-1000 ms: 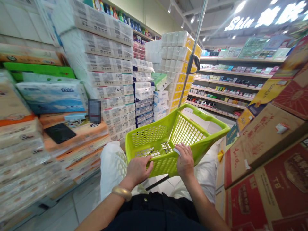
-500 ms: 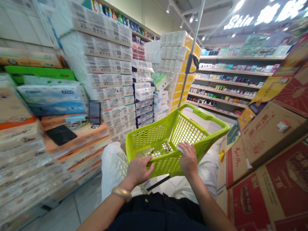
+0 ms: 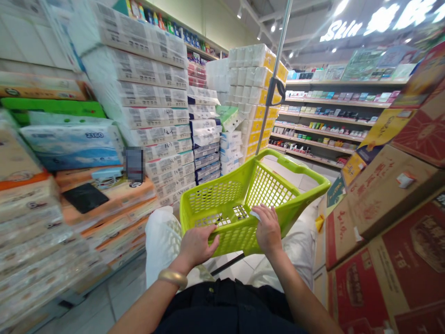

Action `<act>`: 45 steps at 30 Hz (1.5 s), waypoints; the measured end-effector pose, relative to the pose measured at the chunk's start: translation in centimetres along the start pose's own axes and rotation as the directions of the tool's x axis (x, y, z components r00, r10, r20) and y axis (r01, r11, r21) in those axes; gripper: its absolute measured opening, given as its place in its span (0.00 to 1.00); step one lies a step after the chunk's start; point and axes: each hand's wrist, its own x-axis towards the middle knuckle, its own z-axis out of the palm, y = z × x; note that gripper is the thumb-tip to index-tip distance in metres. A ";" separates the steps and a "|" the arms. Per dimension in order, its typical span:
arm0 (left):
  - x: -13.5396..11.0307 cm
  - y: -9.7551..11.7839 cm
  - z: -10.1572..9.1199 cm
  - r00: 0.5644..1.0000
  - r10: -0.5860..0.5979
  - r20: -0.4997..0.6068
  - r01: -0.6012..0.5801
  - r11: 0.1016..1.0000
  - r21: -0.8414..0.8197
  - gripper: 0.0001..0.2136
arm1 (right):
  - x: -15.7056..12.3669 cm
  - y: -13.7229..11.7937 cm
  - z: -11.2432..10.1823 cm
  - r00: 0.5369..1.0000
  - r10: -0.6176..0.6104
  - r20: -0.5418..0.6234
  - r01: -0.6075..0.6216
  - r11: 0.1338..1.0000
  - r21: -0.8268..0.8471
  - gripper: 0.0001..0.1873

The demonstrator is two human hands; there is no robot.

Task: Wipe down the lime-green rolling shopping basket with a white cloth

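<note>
A lime-green plastic shopping basket (image 3: 236, 239) with perforated sides is between my knees, tilted, its inside showing no goods. My left hand (image 3: 199, 246) grips its near rim at the left, with the fingers over the edge and the thumb outside. Farther right on the same rim is my right hand (image 3: 268, 229), its fingers closed over the edge. Under those fingers a small white wipe (image 3: 255, 215) sticks out, pressed against the rim; most of it is hidden, so its material is unclear.
Wrapped tissue packs (image 3: 69, 144) are piled at my left, with a black flat item (image 3: 85, 197) on top. Tall stacks of white packs (image 3: 156, 97) stand ahead. A metal pole (image 3: 274, 74) rises behind the basket. Cardboard cartons (image 3: 392, 190) crowd the right; stocked shelves (image 3: 323, 104) lie beyond.
The view has shifted slightly, so most things sit a little farther left. Both hands stay on the basket rim, and the white wipe remains under my right fingers.
</note>
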 end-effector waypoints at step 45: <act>-0.1 -0.7 0.3 0.997 0.054 -0.059 -0.053 0.998 0.025 0.13 | -1.2 -2.2 0.3 0.989 -0.133 0.070 0.132 0.991 0.021 0.26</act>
